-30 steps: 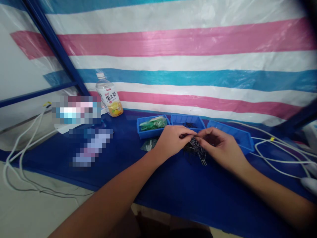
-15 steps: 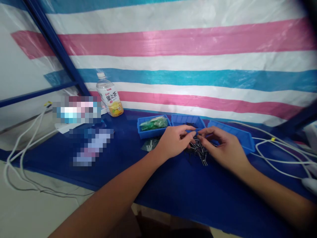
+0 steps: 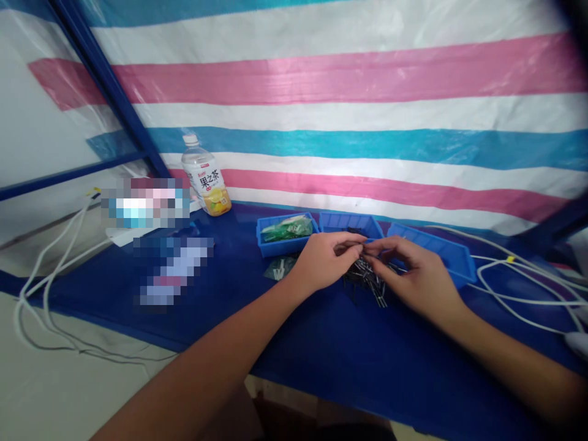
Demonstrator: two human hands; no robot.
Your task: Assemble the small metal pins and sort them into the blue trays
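Note:
My left hand (image 3: 326,260) and my right hand (image 3: 407,266) meet at the fingertips, just above a pile of thin dark and silvery rods (image 3: 374,283) on the blue table. Both hands are pinched closed. Whatever sits between the fingertips is too small and hidden to name. Behind them is a blue bin (image 3: 351,223) with dark pieces inside. To its left, another blue bin (image 3: 285,248) contains a green plastic bag (image 3: 289,228). A third blue bin (image 3: 452,260) stands partly behind my right hand. By my left wrist lies a small clear bag with pale pieces (image 3: 280,268).
A drink bottle (image 3: 206,177) stands at the back left, near blurred-out items. White cables (image 3: 519,269) curl on the right side, and more cables (image 3: 43,294) hang at the left. Striped sheeting (image 3: 321,79) closes off the back, with blue frame bars (image 3: 108,92) at the side.
My fingertips have come closer together and now meet. The whole view has shifted slightly, with bins and bottle appearing a little further right.

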